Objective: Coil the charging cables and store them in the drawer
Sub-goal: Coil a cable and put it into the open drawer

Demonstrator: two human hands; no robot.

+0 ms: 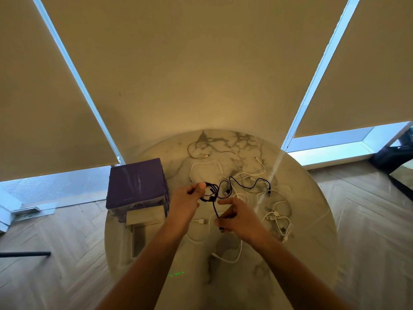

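The left hand [186, 199] is holding a small bundle of loops of the black cable [211, 193], its fingers [202, 186] curling round the loops and pinching them just above the bench [301, 220]. The right hand [237, 218] is sitting just right of and nearer than the left, its fingers curled and pinching the same cable near its plug end, which is sticking out below them. A short run of black cable is hanging between the two hands, and the rest is trailing away beyond the right fingers in a wavy line across the bench to a far plug.

White cables [243, 175] are lying loose and tangled beyond and to the right of both hands, some passing under the black one; one white plug [202, 221] is lying between the wrists, and another white cable [234, 256] is looping on the bench nearer than the right hand.

Left of the left fingers, a purple drawer unit [136, 182] is standing on the bench edge, with a drawer [145, 217] pulled out toward the viewer. What is inside it cannot be told.
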